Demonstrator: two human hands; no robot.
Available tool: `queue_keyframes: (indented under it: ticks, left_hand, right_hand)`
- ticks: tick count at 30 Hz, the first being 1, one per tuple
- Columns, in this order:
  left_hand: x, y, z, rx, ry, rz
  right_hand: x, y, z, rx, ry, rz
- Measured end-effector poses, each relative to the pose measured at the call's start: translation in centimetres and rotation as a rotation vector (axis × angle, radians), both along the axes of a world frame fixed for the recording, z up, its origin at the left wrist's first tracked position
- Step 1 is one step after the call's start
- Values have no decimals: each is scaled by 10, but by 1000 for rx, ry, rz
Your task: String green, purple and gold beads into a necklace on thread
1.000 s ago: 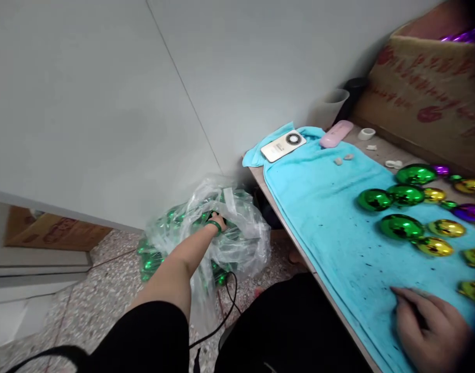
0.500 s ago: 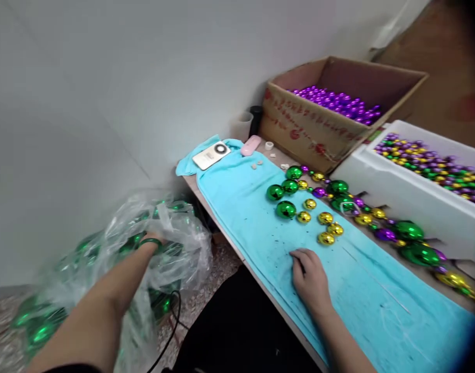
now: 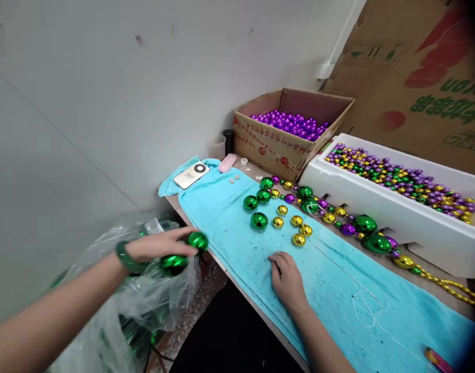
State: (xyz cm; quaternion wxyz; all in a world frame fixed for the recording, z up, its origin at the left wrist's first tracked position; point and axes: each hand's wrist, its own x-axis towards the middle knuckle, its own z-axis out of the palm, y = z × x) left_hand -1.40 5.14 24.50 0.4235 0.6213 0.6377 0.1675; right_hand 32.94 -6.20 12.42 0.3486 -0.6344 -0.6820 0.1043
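Observation:
My left hand point(image 3: 163, 246), with a green bangle on the wrist, is closed on two shiny green beads point(image 3: 197, 241) just off the table's left edge. It is above a clear plastic bag point(image 3: 171, 295) holding more green beads. My right hand point(image 3: 286, 274) rests on the turquoise towel point(image 3: 237, 248), its fingers curled together and nothing visible in them. Beyond it lie several loose gold beads point(image 3: 297, 221) and several green beads point(image 3: 259, 221). To its right are a long thin needle point(image 3: 346, 273) and a loop of clear thread point(image 3: 367, 305).
A strung bead necklace point(image 3: 348, 229) runs along a white foam box point(image 3: 431, 243) of mixed beads. Behind stands a cardboard box point(image 3: 272, 153) of purple beads. A phone point(image 3: 191, 174), a pink case point(image 3: 227, 162) and a cup point(image 3: 216, 147) sit at the far end, by the wall.
My left hand has come up out of the plastic bag and moved right toward the table with green beads in it. My right hand stays on the towel. The view has shifted right.

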Motion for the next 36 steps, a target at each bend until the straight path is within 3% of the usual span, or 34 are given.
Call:
queue_keyframes:
  ticks: [1,2,4,6,9,13,16,20,26,29,31,36]
  left_hand:
    - [31,5,-1,-69,-112,-123]
    - [61,12,-6,-52,-178,-137]
    - [114,29,-21,62,-120,-17]
    - [153,46,-37,125,25,-6]
    - [186,61,-52,177,180,-48]
    - [207,66,-54,236,265,-35]
    - [220,66,-50,270,277,-31]
    - [234,69,-45,280,290,-35]
    - [242,78,-55,255,57,39]
    - [229,71,-68,374,-32,55]
    - [211,58,-76,416,-30,0]
    - [160,13,-91,326,308,-303]
  right_hand:
    - [0,0,1,-4,10,-2]
    - [-1,0,2,-10,26,-3]
    - [-1,0,7,-28,79,-2]
    - [1,-1,13,-44,140,3]
    - [8,-3,22,-50,190,-8]
    - [22,0,32,-53,188,-107]
    - [28,11,36,-67,163,-170]
    - [24,30,40,-78,94,-156]
    - [13,49,34,-129,-30,-109]
    - [17,54,29,-136,-51,-114]
    - [22,56,25,-141,-39,-108]
    - [29,56,24,-194,-48,-84]
